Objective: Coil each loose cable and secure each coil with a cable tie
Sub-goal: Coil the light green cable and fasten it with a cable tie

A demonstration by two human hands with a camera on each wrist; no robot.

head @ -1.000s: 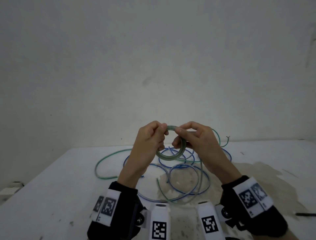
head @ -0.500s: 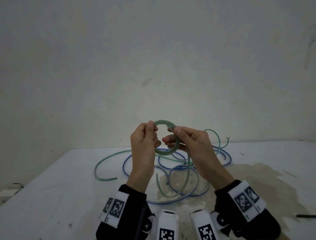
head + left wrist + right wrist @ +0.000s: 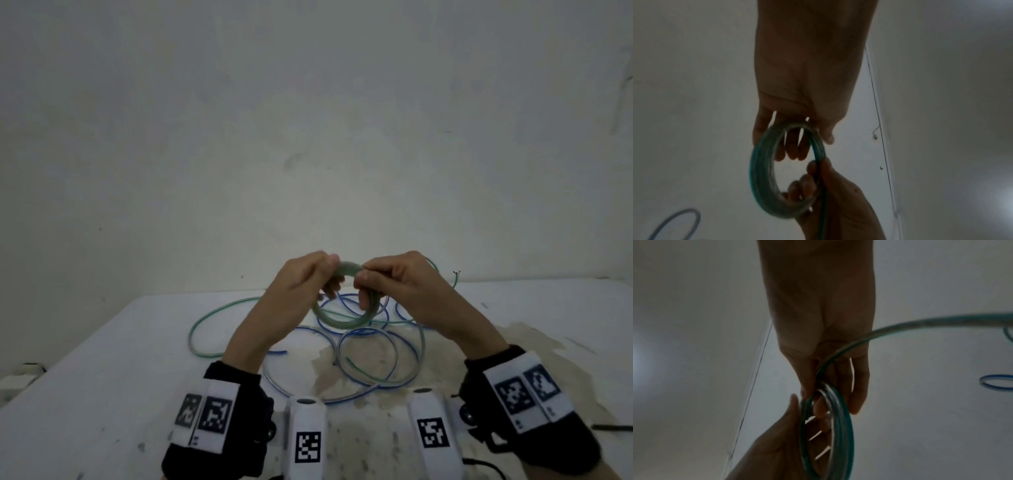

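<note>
Both hands pinch the top of the green coil (image 3: pixel 346 320), held up in the air over the table (image 3: pixel 102 394). Left hand (image 3: pixel 301 284) has thumb and fingers curled over the rim on its side, right hand (image 3: pixel 397 284) does the same just beside it, and from the left wrist view the right fingers (image 3: pixel 807 180) are hooked through the middle of the loop. Several turns are stacked together and look pretty neat.

So the step in hand looks like winding the green cable, not tying it. A loose green tail (image 3: pixel 920 324) runs off the coil past the right palm, and more green cable (image 3: pixel 219 311) lies on the table to the left, plus a free end (image 3: pixel 455 279) sticking up at the far right. Under the hands the blue cable (image 3: pixel 376 359) sprawls in loose loops, totally uncoiled, and the green slack crosses it.

Next move probably calls for one hand clamping the turns so they don't spring apart while the other feeds another loop of slack on. Watch for the green dragging the blue along where they overlap.

Can't spot a tie for certain. A thin dark stick (image 3: pixel 613 427) lies at the right table edge, could be one, too small to tell.
</note>
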